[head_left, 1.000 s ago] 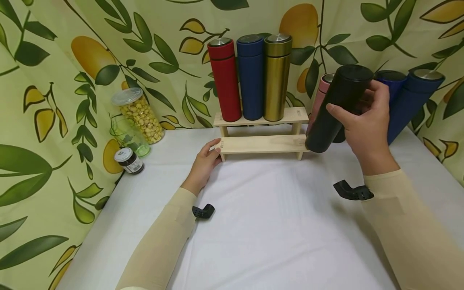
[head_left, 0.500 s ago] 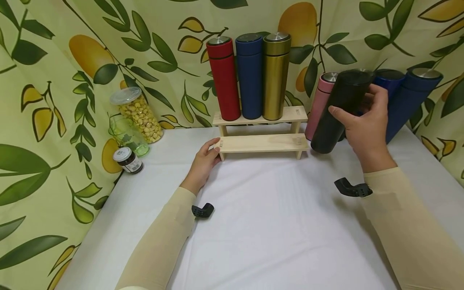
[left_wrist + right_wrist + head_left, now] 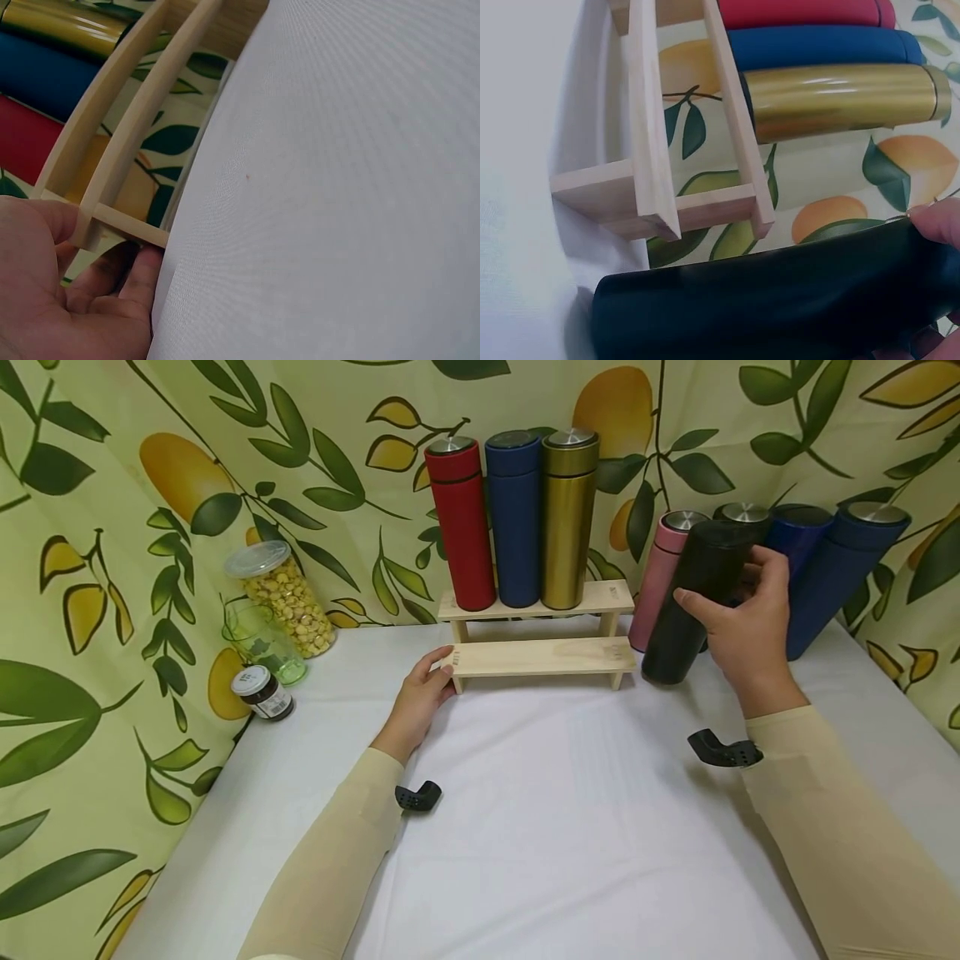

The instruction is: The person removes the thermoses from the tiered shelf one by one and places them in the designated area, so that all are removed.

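My right hand (image 3: 753,627) grips a black thermos (image 3: 675,631) around its upper part, thumb on the near side. The thermos leans slightly, its base low over the table just right of a two-tier wooden stand (image 3: 543,657). In the right wrist view its dark body (image 3: 757,307) stretches across the bottom, beside the stand's end. My left hand (image 3: 416,702) pinches the left end of the stand's lower step, with fingers tucked beneath it in the left wrist view. On the upper step stand a red thermos (image 3: 462,535), a blue thermos (image 3: 514,527) and a gold thermos (image 3: 567,527).
Right of the stand are a pink thermos (image 3: 660,585), another dark thermos (image 3: 744,514) mostly hidden, and two blue ones, the nearer leaning (image 3: 840,585). At the left stand a snack jar (image 3: 288,597), a green glass (image 3: 277,656) and a small dark jar (image 3: 262,693).
My right hand has brought the black thermos slightly lower and turned it more upright, uncovering the pink thermos and a dark one behind. My left hand stays on the stand.
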Motion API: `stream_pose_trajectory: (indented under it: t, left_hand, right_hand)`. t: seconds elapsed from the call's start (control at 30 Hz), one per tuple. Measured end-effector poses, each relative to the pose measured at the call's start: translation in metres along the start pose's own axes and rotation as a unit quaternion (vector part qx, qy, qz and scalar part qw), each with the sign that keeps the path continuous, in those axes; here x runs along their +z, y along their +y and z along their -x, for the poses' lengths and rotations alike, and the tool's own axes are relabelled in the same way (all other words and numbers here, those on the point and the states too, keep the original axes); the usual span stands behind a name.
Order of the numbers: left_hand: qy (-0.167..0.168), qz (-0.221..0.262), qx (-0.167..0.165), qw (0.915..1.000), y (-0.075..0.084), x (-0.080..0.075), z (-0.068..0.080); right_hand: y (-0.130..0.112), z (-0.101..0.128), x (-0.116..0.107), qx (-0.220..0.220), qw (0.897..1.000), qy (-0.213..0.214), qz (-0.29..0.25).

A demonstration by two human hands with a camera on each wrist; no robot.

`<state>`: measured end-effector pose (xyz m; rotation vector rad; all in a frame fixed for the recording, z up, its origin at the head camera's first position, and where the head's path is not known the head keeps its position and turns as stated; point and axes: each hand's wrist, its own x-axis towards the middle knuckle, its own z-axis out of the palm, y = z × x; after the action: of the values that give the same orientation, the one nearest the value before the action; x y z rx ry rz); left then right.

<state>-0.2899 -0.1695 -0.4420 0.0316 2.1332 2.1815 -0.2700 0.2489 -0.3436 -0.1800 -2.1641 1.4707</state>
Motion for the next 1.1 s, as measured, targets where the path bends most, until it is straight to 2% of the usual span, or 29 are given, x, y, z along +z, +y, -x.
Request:
stream_pose_trajectory:
  t: [0.4,0.77,1.1]
  left_hand:
    - [-0.002,0.001,0.004,1.0,0.001,0.0,0.001]
    - [-0.003,0.006,0.01,0.9999,0.001,0.001,0.001]
    - [0.002,0.002,-0.004,1.0,0.003,0.002,0.002]
  right_hand:
    - [0.005,0.001,0.003,0.017,1.0,0.003,0.02]
    - [0.011,-0.003,0.003,0.017,1.0,-0.008,0.01]
    - [0.012,0.0,0.004,0.013,1.0,-0.013,-0.001]
